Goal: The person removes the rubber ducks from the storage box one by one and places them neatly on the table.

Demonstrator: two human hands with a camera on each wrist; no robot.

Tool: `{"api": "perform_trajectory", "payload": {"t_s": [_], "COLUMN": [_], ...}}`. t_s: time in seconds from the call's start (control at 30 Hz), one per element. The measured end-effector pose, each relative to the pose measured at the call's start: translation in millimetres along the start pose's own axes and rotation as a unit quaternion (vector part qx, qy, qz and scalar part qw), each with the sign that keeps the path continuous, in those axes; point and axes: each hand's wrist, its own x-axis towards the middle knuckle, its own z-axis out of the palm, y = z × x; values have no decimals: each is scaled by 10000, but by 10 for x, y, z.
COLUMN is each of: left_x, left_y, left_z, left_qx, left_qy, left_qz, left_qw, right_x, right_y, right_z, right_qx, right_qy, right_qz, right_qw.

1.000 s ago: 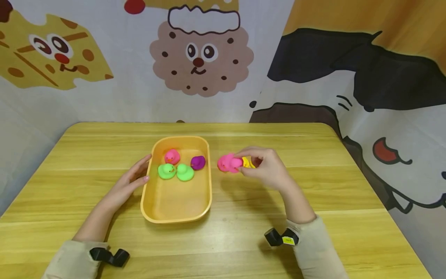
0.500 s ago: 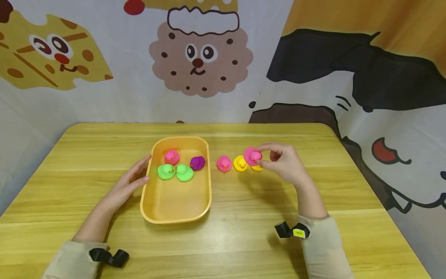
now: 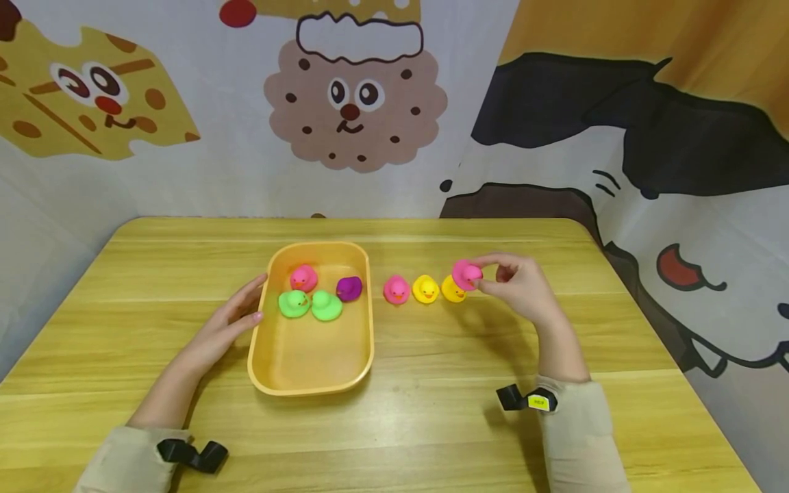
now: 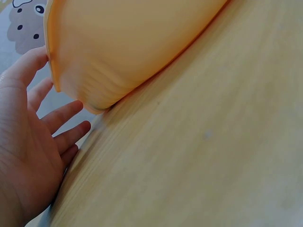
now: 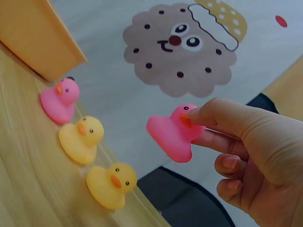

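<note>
Between thumb and fingertips, my right hand (image 3: 514, 284) pinches a pink rubber duck (image 5: 175, 135) by its head, held above the table. In the head view this duck overlaps the right end of a row on the table: a pink duck (image 3: 396, 290), a yellow duck (image 3: 425, 289) and another yellow duck (image 3: 453, 290). My left hand (image 3: 228, 325) rests with relaxed, spread fingers against the left side of an orange plastic tub (image 3: 311, 356). Inside the tub lie a pink duck (image 3: 304, 278), a purple duck (image 3: 349, 289), a green duck (image 3: 294, 303) and a second green duck (image 3: 327, 305).
The wooden table (image 3: 419, 424) runs under everything, its far edge against a cartoon-printed cloth (image 3: 234, 178). Each sleeve carries a black wrist camera, the left one (image 3: 194, 454) and the right one (image 3: 527, 399).
My right hand has carried the pink duck rightward, from over the first duck of the row past both yellow ducks, which now show. My left hand and the tub have stayed put.
</note>
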Motion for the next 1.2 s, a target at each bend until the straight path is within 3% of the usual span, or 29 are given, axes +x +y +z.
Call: {"api": "perform_trajectory", "payload": {"t_s": [0.47, 1.2], "left_x": [4, 2], "left_y": [-2, 0], "left_z": [1, 0], "left_qx": [-2, 15], "left_qy": [-16, -18], "left_qz": [15, -82], "left_qw": [10000, 10000], "right_x": [-4, 7], "right_y": [284, 590], "right_z": [-77, -69], "right_qx": [-77, -304], "right_qy": [59, 33], "right_qz": [426, 773], "right_qw": [9990, 9965]}}
